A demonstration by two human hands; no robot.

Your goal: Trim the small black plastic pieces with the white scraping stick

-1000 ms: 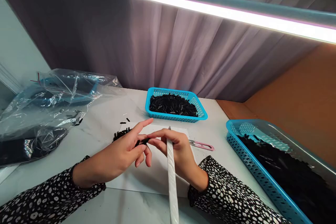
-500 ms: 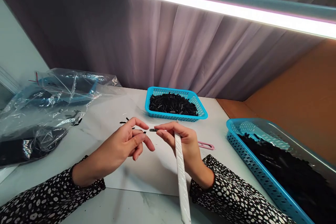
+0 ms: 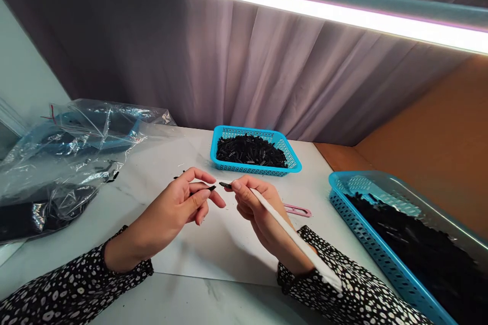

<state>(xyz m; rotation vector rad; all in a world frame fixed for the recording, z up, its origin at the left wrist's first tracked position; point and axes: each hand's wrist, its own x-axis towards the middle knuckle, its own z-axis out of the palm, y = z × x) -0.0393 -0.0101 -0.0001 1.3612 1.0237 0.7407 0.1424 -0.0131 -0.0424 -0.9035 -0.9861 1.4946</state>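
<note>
My left hand (image 3: 183, 203) pinches a small black strip (image 3: 211, 188) between thumb and a finger, its index finger stretched out above. Close to its right, my right hand (image 3: 259, 200) grips a second small dark piece (image 3: 224, 185) at the fingertips. The same hand also holds a long white stick (image 3: 285, 228), which slants down across the wrist and sleeve. A narrow gap parts the two black pieces. What the small pieces are, I cannot make out. Behind my left hand a few more black bits (image 3: 176, 177) lie on the white sheet, mostly hidden.
A blue basket (image 3: 257, 168) of black pieces stands at the back. Another blue basket (image 3: 366, 231), holding a dark heap, is at the right. Clear plastic bags (image 3: 95, 127) cover the left side. A pink slotted tool (image 3: 301, 211) lies behind my right wrist.
My right hand has turned, swinging the white stick's lower end to the right. The dark piece at its fingertips has tilted, and the strip in my left hand shows more plainly.
</note>
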